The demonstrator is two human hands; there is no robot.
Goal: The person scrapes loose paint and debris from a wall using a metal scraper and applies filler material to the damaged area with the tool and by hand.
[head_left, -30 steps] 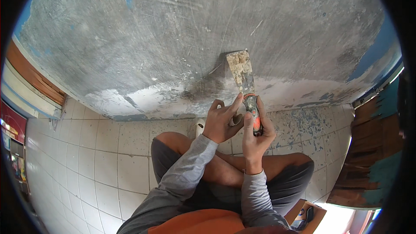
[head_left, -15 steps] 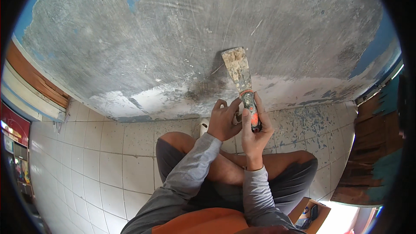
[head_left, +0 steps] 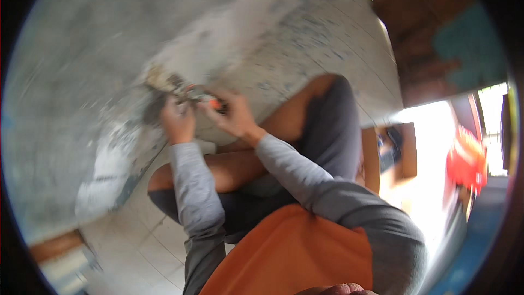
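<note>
A putty knife [head_left: 201,94] with a dark-and-orange handle and a wide, crusted blade lies in my right hand [head_left: 236,113], which is closed round the handle. Its blade points to the upper left, in front of the scraped grey wall [head_left: 98,38]; whether it touches the wall is unclear. My left hand [head_left: 178,123] is just below the neck of the knife. Its fingers are smeared by motion, so their grip does not show. I sit cross-legged close to the wall.
Blue paint flakes [head_left: 305,38] litter the tiled floor [head_left: 155,240] along the wall. An open cardboard box [head_left: 371,158] with dark items inside stands at my right. Beyond it are a weathered wooden panel [head_left: 415,76] with peeling teal paint and a red object [head_left: 466,158] by a bright doorway.
My view has swung to the right, bringing the box and bright doorway further in. The putty knife has gone from nearly upright to slanting left in the picture, still in my right hand.
</note>
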